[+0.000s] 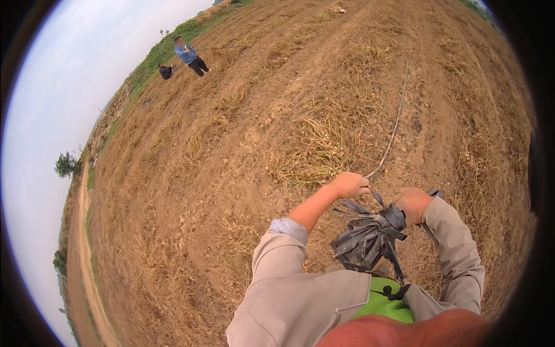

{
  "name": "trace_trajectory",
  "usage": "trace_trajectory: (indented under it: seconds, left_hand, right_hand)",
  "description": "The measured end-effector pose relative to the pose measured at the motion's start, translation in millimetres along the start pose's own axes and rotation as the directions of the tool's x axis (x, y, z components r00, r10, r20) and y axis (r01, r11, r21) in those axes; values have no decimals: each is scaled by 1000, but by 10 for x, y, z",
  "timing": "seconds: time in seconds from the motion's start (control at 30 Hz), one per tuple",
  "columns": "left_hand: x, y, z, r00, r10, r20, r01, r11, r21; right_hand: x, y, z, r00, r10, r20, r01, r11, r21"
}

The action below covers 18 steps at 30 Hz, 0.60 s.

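Observation:
A bundle of flat black plastic tape (370,237), folded into many loops, hangs in front of my body. My right hand (413,205) is closed around the gathered top of this bundle, and a few loose ends stick out beyond the wrist. To its left, my left hand (350,185) is closed on a strand of the tape, its fingertips pinched together. From there a long thin grey line of tape (398,118) runs out over the soil ahead, curving away to the far right. The palm sides of both hands are hidden.
Dry pulled plants (318,144) lie in rows across the brown field. Far left, a person in a blue top (186,53) stands beside a person sitting low (166,72). A dirt track (87,231) runs along the left, with a green bank (156,58) behind.

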State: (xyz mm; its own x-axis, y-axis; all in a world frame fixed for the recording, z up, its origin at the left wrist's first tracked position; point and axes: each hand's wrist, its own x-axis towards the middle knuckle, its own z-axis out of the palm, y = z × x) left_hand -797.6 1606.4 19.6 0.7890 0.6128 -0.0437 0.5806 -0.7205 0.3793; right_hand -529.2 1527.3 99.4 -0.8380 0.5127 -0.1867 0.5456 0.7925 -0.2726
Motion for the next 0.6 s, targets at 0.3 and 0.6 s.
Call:
trace_trajectory:
  seconds: [0.3,0.6]
  left_hand:
    - [-103,533,-643,990,-139,-4,127,915,-383]
    - [-140,281,312,992,-83,95,112,925,-363]
  right_hand:
    - [-99,749,353,227,920,-319,-941,292,172]
    - [-432,635,158,683,599,-417,108,482,869]
